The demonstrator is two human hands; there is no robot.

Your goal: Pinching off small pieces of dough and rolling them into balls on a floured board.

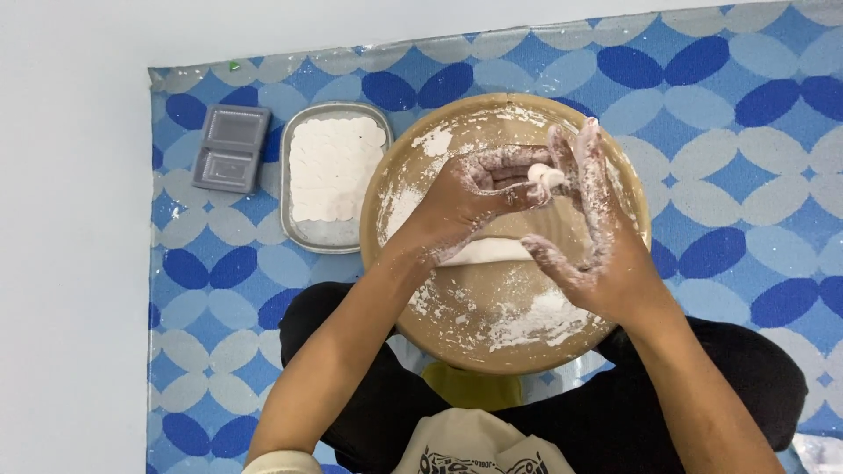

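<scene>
- Left hand, dusted with flour, is curled over the board; its fingertips pinch a small white dough lump
- Right hand, also floury, stands edge-on with fingers raised and loosely bent; its fingers touch the same lump from the far side; it is not clenched
- The lump sits between the two hands, held above the board, not lying on it
- A dough roll lies on the board beneath the hands, partly hidden by the left wrist
- The board is round, wooden, streaked with flour; it rests over the person's lap
- A metal tray just left of the board holds rows of flat white discs
- A grey case lies left of the tray, on the blue patterned mat
</scene>
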